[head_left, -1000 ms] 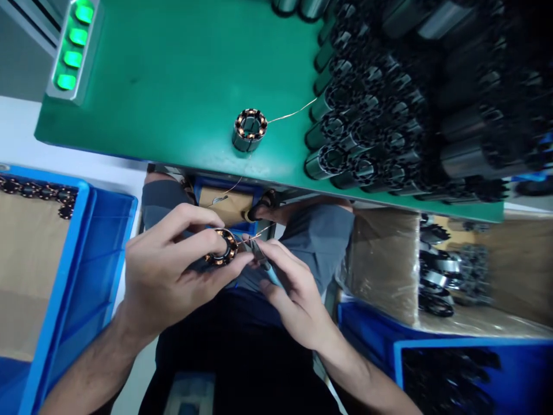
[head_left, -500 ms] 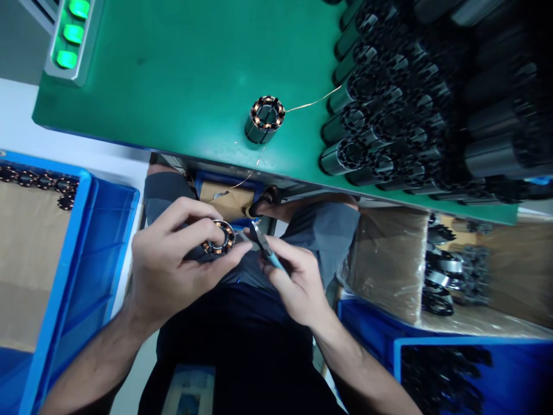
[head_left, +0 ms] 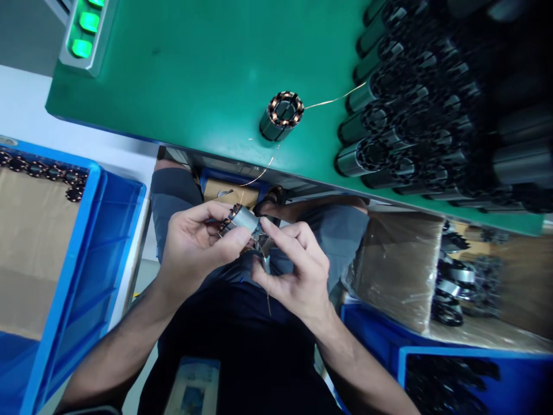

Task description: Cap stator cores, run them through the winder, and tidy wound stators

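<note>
My left hand (head_left: 199,248) is closed around a wound motor stator (head_left: 245,220), a silvery cylinder with copper coils at its left end. The stator lies tilted on its side between thumb and fingers. My right hand (head_left: 298,265) is closed on small cutters (head_left: 266,264) with a pale blue handle, mostly hidden by the fingers. Its index fingertip is at the stator's right end. A loose copper wire (head_left: 268,294) hangs down between my hands. Another wound stator (head_left: 283,118) stands upright on the green table (head_left: 194,75), a thin wire running from it to the right.
Many bare stator cores (head_left: 360,158) stand in rows on the table's right. At left, a blue crate (head_left: 93,230) holds wound stators on cardboard. A plastic-lined box (head_left: 393,265) with metal parts and a blue bin (head_left: 458,351) are at right. A green-lit panel (head_left: 88,37) sits at upper left.
My left hand has turned the stator from end-on to sideways. My right hand's fingers have come to its right end, and the cutters have swung down, mostly out of sight. The view has shifted slightly.
</note>
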Demonstrator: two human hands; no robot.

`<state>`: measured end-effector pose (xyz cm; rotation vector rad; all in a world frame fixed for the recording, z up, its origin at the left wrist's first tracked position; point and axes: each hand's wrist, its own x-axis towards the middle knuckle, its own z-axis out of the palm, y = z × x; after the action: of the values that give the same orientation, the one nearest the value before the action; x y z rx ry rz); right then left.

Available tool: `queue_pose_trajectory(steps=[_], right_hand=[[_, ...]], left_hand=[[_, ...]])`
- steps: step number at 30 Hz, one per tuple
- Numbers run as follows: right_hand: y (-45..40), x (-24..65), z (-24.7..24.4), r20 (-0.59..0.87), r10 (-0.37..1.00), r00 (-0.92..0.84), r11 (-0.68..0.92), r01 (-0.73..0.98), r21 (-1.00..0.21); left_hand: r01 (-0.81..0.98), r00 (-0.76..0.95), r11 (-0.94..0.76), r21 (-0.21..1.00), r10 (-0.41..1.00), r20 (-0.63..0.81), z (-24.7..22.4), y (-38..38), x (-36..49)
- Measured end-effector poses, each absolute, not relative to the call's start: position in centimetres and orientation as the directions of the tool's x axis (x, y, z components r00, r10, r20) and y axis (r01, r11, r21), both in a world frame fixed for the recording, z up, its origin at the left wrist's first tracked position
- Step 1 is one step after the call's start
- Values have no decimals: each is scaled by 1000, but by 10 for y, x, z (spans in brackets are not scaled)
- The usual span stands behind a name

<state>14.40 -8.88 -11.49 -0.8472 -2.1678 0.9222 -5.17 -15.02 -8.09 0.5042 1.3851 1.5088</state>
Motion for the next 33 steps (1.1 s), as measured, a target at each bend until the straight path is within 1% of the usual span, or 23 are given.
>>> queue_pose_trajectory(steps=[3, 6, 15, 17, 19, 21, 23, 25, 27, 28, 29, 30, 31, 32, 33], right_hand=[[-88, 145, -117, 296, 751, -590, 534, 281, -797], [-88, 148, -120, 268, 763, -588, 498, 271, -824], [-84, 155, -128, 231, 760, -607, 446, 229, -865], [-82, 154, -130, 190, 747, -637, 419, 230, -878], [-78, 152, -134, 120, 728, -675, 376, 247, -893], [-74, 149, -141, 18, 709, -705, 326, 305, -895], [-68, 148, -154, -92, 687, -721, 300, 396, -868], [-62, 149, -172, -173, 666, -726, 311, 481, -819], [-58, 151, -190, -226, 647, -728, 334, 537, -774], [-57, 152, -199, -241, 636, -733, 346, 550, -760], [-56, 153, -206, -250, 623, -741, 358, 555, -751], [-57, 154, -212, -255, 607, -753, 369, 551, -748], [-57, 153, -217, -254, 590, -766, 382, 542, -748], [-59, 152, -220, -246, 575, -781, 398, 529, -750], [-60, 150, -222, -236, 562, -793, 414, 516, -750]], left_hand=[[-381, -398, 164, 910, 859, -322, -81, -148, -49], [-388, -386, 181, 904, 858, -338, -82, -147, -47], [-466, -357, 188, 865, 854, -378, -92, -148, -41], [-465, -393, 183, 866, 834, -387, -100, -145, -37], [-476, -467, 167, 864, 784, -409, -109, -143, -35], [-489, -550, 160, 857, 706, -446, -117, -147, -42], [-459, -622, 168, 873, 640, -451, -117, -164, -63], [-329, -712, 174, 928, 599, -365, -106, -194, -99], [-76, -821, 195, 978, 545, -172, -84, -231, -143], [85, -860, 240, 967, 509, -50, -72, -250, -167], [244, -879, 323, 914, 471, 68, -62, -267, -191], [377, -878, 437, 817, 448, 166, -54, -282, -214], [466, -865, 552, 691, 450, 223, -50, -294, -236], [505, -855, 647, 570, 462, 233, -49, -303, -255], [511, -856, 713, 480, 474, 208, -53, -310, -273]])
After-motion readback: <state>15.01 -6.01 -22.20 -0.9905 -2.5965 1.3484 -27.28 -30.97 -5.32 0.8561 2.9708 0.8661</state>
